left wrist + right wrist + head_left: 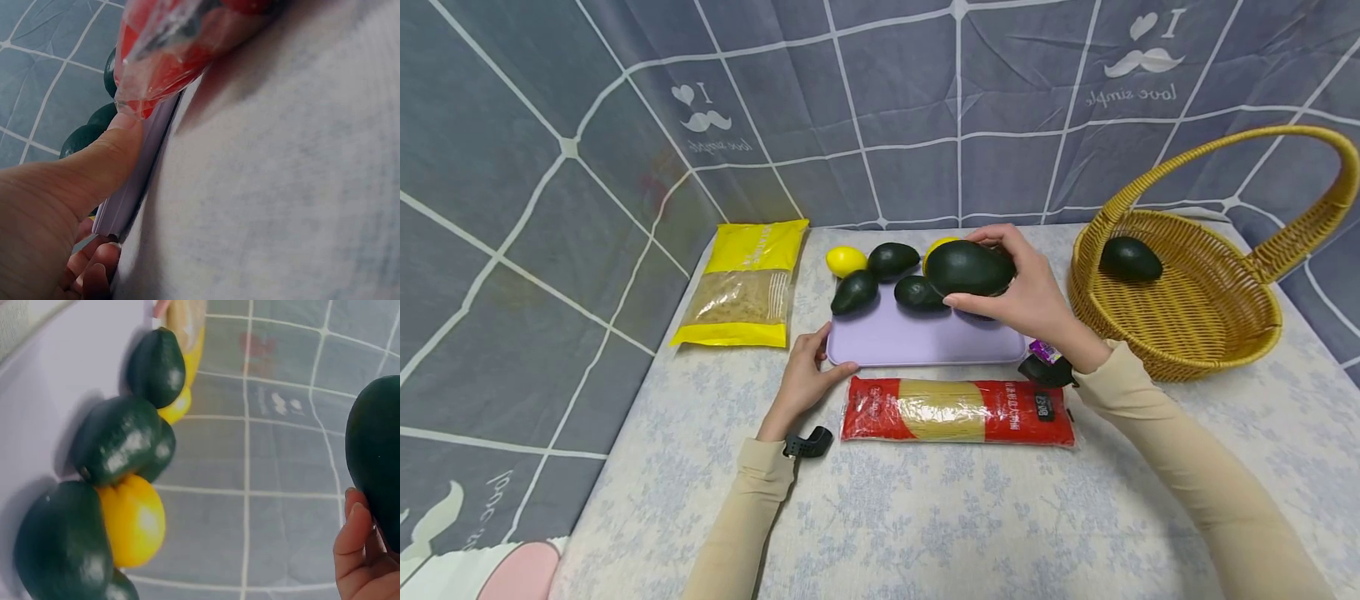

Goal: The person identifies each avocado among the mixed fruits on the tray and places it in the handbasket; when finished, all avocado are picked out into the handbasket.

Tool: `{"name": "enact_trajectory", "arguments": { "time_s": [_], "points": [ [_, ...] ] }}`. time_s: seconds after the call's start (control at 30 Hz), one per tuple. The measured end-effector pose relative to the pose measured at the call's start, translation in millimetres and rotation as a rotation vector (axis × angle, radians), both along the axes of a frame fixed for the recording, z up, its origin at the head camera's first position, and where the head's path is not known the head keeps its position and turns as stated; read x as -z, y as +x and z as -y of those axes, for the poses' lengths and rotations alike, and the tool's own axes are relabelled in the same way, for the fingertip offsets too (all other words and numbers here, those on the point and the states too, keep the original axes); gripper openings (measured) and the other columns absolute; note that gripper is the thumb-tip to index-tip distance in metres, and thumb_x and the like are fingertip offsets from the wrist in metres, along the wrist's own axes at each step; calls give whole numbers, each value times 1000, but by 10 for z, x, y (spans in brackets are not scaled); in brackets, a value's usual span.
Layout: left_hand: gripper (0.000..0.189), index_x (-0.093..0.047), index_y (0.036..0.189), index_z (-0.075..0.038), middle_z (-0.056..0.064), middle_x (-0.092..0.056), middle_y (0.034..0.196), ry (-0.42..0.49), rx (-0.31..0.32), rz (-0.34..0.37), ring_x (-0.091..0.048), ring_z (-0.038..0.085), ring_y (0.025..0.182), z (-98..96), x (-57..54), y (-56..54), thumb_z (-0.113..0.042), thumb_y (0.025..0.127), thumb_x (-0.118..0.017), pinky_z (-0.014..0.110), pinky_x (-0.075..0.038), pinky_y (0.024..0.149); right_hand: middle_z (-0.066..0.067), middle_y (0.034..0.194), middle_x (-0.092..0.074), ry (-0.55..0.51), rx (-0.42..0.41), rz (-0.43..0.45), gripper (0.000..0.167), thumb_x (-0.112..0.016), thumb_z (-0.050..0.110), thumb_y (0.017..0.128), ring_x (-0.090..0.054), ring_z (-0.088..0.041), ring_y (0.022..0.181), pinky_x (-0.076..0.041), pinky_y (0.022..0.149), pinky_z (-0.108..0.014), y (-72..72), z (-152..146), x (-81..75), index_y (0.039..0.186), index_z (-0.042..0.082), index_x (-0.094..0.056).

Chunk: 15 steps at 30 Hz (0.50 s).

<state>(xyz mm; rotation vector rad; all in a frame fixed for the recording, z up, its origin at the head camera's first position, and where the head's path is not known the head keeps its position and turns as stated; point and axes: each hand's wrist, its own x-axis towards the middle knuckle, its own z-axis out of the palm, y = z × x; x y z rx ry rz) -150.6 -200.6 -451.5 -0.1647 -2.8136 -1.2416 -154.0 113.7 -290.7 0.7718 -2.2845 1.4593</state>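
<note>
Across the lower part of my head view spreads the flowered tablecloth (925, 508), its widest open room at six o'clock. At three o'clock stands the wicker basket (1180, 321), with one small avocado (1131, 258) at its own ten o'clock; its tall handle is the edge I would mind most, while its near side offers a broad mouth. Mid-view lies the lilac tray (917, 342), fruit crowding its far half, a bare strip along its near half. At nine o'clock I see the yellow bag (737, 287), well apart; at five, the spaghetti pack (955, 411) lies just beside the tray's near edge, leaving little slack. I have the right hand (1030, 292) holding the large avocado (967, 268) between thumb and fingers, raised over the tray's two o'clock end. I judge its smooth skin wants broad finger contact, not a hard squeeze. The left hand (808, 367), at eight o'clock, grips the tray's near corner with thumb and curled fingers; light steadying should suffice. Low passes risk nudging the loose avocados (855, 292), and the lemon (847, 262) towards ten o'clock could roll. Smallest, a purple packet (1045, 352) shows beside the right wrist, so I would carry that forearm high.
</note>
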Motion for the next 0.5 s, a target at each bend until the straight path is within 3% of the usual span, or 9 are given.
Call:
{"name": "enact_trajectory", "arguments": {
  "time_s": [0.3, 0.5],
  "points": [
    [86, -35, 144, 1, 14, -42, 99, -10, -2, 8, -41, 24, 85, -10, -18, 16, -29, 77, -80, 34, -34, 72, -8, 115, -56, -182, 35, -68, 72, -85, -10, 59, -52, -18, 102, -44, 86, -23, -121, -417, 171, 122, -5, -50],
    [86, -35, 144, 2, 14, -42, 98, -8, 4, -1, -40, 25, 84, -16, -27, 13, -28, 78, -80, 34, -33, 72, -7, 117, -52, -270, 84, -125, 69, -82, -11, 61, -51, -22, 100, -45, 84, -23, -72, -656, 131, 122, -8, -49]
  ]
}}
